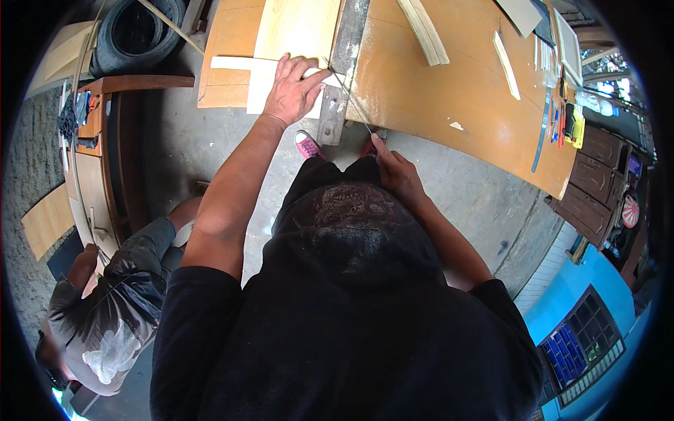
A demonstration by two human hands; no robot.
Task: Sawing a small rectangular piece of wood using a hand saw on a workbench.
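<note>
My left hand [293,90] lies with fingers spread on a pale wooden strip [235,62], pressing it down near the table's edge. A wider pale board [298,28] extends beyond the fingers. Beside the fingertips, a worn, dark, paint-spotted bar [344,67] runs across the table and past its near edge. My right hand [400,172], lower and to the right, is closed around the near end of a thin, dark, rod-like tool [359,111]. The tool slants up to the strip's end by my left index finger. Its exact kind is too fine to make out.
The orange-brown table [456,91] carries wood offcuts [423,31], a blue-grey ruler [540,130] and a yellow tool [578,126]. At left are tyres [137,35], a wooden cabinet [105,133] and a seated person [123,295]. Dark wooden drawers [590,175] stand at right.
</note>
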